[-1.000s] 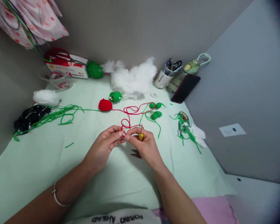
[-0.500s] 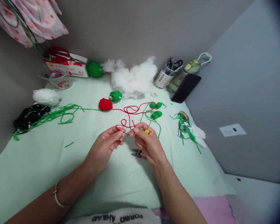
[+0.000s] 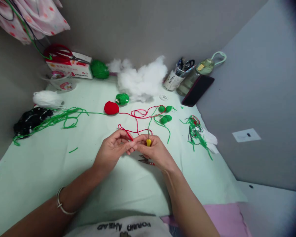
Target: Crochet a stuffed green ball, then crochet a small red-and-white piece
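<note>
Left hand (image 3: 110,148) | pinched, red yarn (image 3: 130,136) between fingertips | right hand (image 3: 156,151) closed round yellow-handled tool (image 3: 148,143)

A thin, pale, metallic-looking bracelet (image 3: 60,204) is worn on the left forearm (image 3: 75,192), and a light-coloured top (image 3: 138,223) is worn, marked with dark capital lettering (image 3: 103,227).

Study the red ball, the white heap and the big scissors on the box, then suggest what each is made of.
Red ball: matte yarn, since a strand trails from it; fibre type unclear.
White heap: fluffy stuffing, perhaps polyester or cotton, judging by its wispy edges.
Scissors: blades apparently metal, being grey and slim; the red handles are probably plastic, by their even colour.
</note>
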`<move>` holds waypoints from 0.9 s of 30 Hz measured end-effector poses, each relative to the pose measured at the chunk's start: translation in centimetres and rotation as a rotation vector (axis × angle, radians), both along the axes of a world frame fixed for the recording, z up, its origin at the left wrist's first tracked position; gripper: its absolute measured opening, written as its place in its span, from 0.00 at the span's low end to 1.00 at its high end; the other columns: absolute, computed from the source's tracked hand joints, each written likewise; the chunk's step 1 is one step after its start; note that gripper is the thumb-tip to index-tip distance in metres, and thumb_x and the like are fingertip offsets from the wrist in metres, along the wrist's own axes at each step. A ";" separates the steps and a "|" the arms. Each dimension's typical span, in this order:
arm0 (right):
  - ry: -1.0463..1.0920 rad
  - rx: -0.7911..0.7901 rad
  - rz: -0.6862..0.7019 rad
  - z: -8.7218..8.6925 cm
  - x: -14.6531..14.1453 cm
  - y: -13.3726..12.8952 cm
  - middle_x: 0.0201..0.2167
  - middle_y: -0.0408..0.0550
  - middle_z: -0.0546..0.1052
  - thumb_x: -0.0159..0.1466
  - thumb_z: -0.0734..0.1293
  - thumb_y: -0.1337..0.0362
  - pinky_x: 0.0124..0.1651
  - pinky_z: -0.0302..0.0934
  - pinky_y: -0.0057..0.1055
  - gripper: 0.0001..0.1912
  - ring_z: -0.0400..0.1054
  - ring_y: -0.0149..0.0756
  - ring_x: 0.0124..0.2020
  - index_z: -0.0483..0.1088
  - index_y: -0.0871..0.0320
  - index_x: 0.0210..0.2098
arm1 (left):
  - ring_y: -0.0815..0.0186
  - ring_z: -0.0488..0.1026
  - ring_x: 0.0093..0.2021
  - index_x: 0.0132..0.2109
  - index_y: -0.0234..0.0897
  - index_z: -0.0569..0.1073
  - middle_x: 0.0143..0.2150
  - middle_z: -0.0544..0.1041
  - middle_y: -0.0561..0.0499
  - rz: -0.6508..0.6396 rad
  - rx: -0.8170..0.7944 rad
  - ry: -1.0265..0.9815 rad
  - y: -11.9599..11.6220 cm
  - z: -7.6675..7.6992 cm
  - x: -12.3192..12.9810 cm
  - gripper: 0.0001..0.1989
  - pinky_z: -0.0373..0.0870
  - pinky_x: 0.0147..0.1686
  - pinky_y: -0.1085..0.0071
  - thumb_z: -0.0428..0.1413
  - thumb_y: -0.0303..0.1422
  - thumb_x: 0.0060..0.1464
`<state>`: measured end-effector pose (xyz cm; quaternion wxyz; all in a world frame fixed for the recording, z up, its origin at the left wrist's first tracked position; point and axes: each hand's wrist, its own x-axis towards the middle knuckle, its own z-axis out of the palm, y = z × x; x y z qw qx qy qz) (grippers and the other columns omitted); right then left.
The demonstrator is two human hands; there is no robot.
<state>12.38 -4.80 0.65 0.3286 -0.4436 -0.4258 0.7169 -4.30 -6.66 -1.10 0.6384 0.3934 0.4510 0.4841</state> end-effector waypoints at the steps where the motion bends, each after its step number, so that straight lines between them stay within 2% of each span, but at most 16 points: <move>1: -0.004 -0.005 -0.017 0.0 0.0 0.0 0.24 0.42 0.78 0.53 0.79 0.57 0.19 0.37 0.24 0.14 0.53 0.20 0.17 0.78 0.59 0.32 | 0.69 0.75 0.30 0.35 0.37 0.73 0.28 0.79 0.53 0.003 0.010 0.004 0.0 0.0 0.0 0.10 0.73 0.33 0.73 0.66 0.36 0.56; 5: 0.007 -0.010 -0.120 -0.4 0.1 0.2 0.22 0.38 0.76 0.53 0.79 0.57 0.18 0.37 0.24 0.14 0.46 0.18 0.15 0.75 0.58 0.32 | 0.67 0.78 0.35 0.39 0.37 0.77 0.34 0.80 0.51 -0.003 0.033 0.036 0.1 -0.1 -0.2 0.11 0.77 0.39 0.70 0.59 0.41 0.63; 9: 0.019 0.010 -0.151 -0.5 0.2 0.2 0.22 0.39 0.76 0.53 0.79 0.57 0.18 0.37 0.25 0.15 0.47 0.19 0.15 0.75 0.58 0.32 | 0.67 0.77 0.33 0.38 0.38 0.77 0.33 0.80 0.52 -0.008 0.014 0.060 0.0 0.2 -0.3 0.08 0.76 0.38 0.71 0.66 0.37 0.56; 12: 0.027 -0.017 -0.189 -0.3 0.2 0.3 0.22 0.39 0.76 0.52 0.80 0.57 0.19 0.36 0.25 0.16 0.45 0.18 0.16 0.75 0.59 0.31 | 0.68 0.76 0.30 0.38 0.38 0.78 0.32 0.79 0.53 0.014 -0.005 0.096 0.0 0.3 -0.3 0.08 0.75 0.35 0.71 0.66 0.37 0.55; 14: 0.038 -0.036 -0.198 -0.3 0.2 0.2 0.22 0.39 0.76 0.51 0.81 0.57 0.19 0.36 0.25 0.16 0.45 0.18 0.16 0.75 0.59 0.30 | 0.67 0.76 0.34 0.40 0.39 0.79 0.37 0.80 0.51 0.020 -0.003 0.107 0.1 0.2 -0.3 0.09 0.76 0.36 0.71 0.66 0.38 0.54; 16: 0.035 -0.039 -0.199 -0.3 0.1 0.2 0.19 0.36 0.72 0.50 0.81 0.57 0.19 0.36 0.25 0.17 0.44 0.18 0.16 0.75 0.59 0.30 | 0.65 0.77 0.38 0.42 0.39 0.80 0.41 0.80 0.50 0.004 0.005 0.115 0.1 0.1 -0.2 0.10 0.76 0.38 0.71 0.67 0.37 0.53; 19: 0.008 -0.017 -0.207 -0.4 0.0 0.1 0.15 0.32 0.63 0.50 0.81 0.57 0.19 0.36 0.26 0.16 0.44 0.20 0.16 0.75 0.58 0.30 | 0.65 0.76 0.35 0.36 0.38 0.80 0.35 0.80 0.50 -0.004 0.010 0.135 0.1 0.1 -0.2 0.08 0.74 0.36 0.71 0.67 0.37 0.52; 22: 0.002 -0.002 -0.239 -0.4 -0.1 0.1 0.17 0.33 0.64 0.50 0.81 0.56 0.20 0.37 0.26 0.17 0.44 0.20 0.17 0.75 0.58 0.29 | 0.67 0.75 0.30 0.32 0.38 0.79 0.28 0.78 0.53 0.014 0.017 0.160 0.2 0.2 -0.3 0.08 0.72 0.33 0.72 0.66 0.37 0.53; 27: 0.032 -0.026 -0.266 -0.3 -0.1 0.2 0.16 0.32 0.62 0.49 0.82 0.56 0.20 0.35 0.26 0.18 0.42 0.19 0.17 0.75 0.58 0.29 | 0.66 0.77 0.30 0.38 0.39 0.81 0.29 0.79 0.53 -0.012 -0.045 0.136 0.0 0.2 -0.2 0.08 0.74 0.35 0.71 0.66 0.38 0.54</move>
